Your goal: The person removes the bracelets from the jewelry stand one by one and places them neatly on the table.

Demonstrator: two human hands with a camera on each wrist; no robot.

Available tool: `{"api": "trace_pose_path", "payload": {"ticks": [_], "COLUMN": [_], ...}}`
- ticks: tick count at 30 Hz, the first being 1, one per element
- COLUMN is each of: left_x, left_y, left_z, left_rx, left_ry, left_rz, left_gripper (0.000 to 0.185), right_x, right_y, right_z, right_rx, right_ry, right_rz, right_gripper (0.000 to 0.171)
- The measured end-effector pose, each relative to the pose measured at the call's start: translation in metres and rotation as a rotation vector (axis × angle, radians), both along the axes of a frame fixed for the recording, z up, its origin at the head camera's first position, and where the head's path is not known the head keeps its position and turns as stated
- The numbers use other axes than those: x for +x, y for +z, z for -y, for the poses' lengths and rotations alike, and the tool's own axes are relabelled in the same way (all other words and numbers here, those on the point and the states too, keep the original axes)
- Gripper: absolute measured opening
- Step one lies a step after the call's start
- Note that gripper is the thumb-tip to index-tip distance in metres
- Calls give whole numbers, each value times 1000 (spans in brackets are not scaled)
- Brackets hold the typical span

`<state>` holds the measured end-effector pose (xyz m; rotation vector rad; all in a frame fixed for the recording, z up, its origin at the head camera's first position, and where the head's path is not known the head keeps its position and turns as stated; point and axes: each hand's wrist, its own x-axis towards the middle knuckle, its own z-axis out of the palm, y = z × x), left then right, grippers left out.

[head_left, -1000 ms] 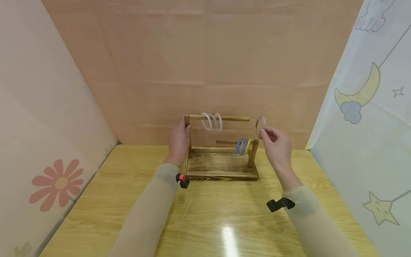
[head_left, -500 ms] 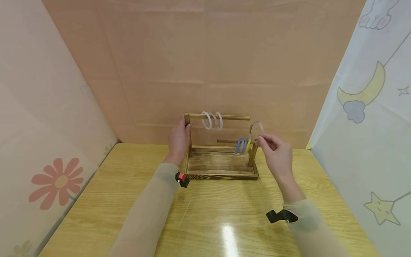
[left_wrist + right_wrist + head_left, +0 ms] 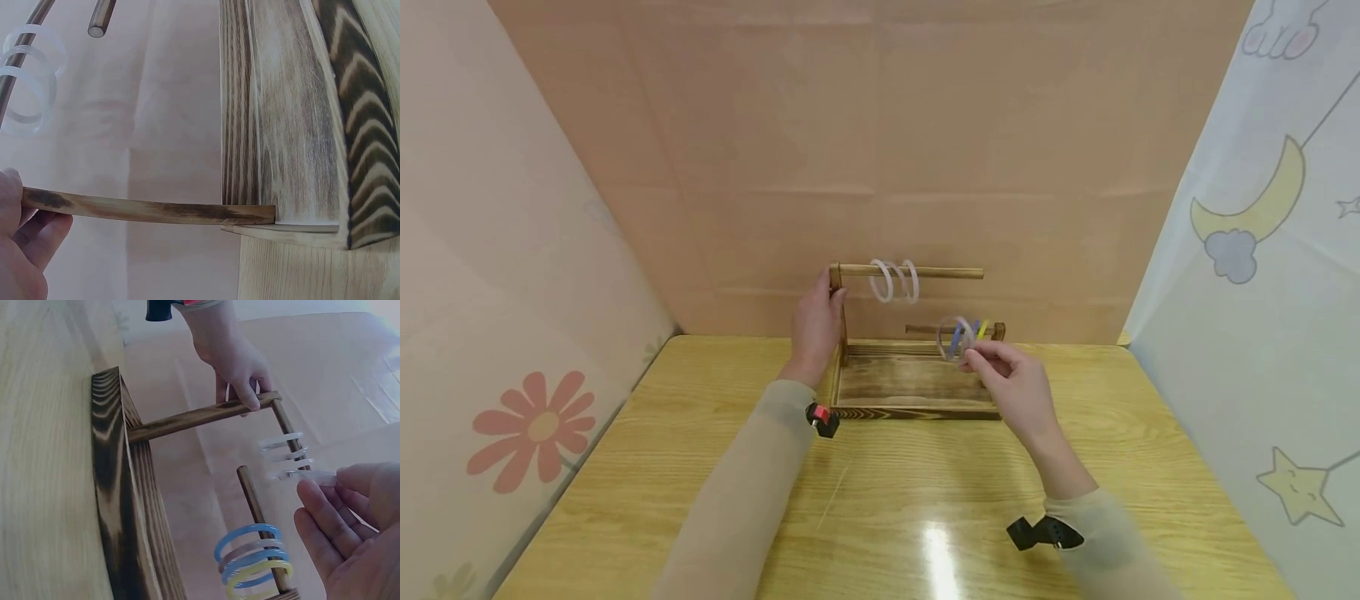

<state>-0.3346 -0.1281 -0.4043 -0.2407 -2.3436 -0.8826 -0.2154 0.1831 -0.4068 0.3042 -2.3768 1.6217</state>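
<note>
A clear ring (image 3: 957, 336) is pinched by the raised right hand (image 3: 1011, 387) beside the lower rod (image 3: 928, 331); the rack post (image 3: 839, 321) is gripped by the left hand (image 3: 816, 329).

a clear, pale ring (image 3: 958, 332) is pinched at its lower edge by the right hand (image 3: 1011, 387), held upright just in front of the short lower rod (image 3: 928, 331) on the right of the wooden rack (image 3: 917, 392), near the blue and yellow rings (image 3: 977, 329) hanging there. the left hand (image 3: 816, 329) grips the tall left post (image 3: 837, 317) of the rack near its top. three more pale rings (image 3: 895, 281) hang side by side on the upper rod (image 3: 947, 272), toward its left end.
</note>
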Motion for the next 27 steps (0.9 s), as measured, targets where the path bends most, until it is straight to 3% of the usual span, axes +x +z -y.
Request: {"api": "trace_pose_path", "payload": {"ticks": [12, 18, 27], "left_x": [-3, -3, -3], "left_y": [5, 7, 8], "left_z": [-4, -8, -8], "left_rx": [12, 0, -8], "left_ry": [-27, -20, -26], "left_rz": [37, 60, 48], "left_gripper": [23, 28, 21], "right_x": [6, 9, 9], "right_y": [-26, -39, -62], "right_z": [23, 35, 50], "right_rx": [-19, -67, -122], "right_ry": [169, 234, 300], "right_rz": [174, 272, 377], "right_gripper": [24, 27, 33]}}
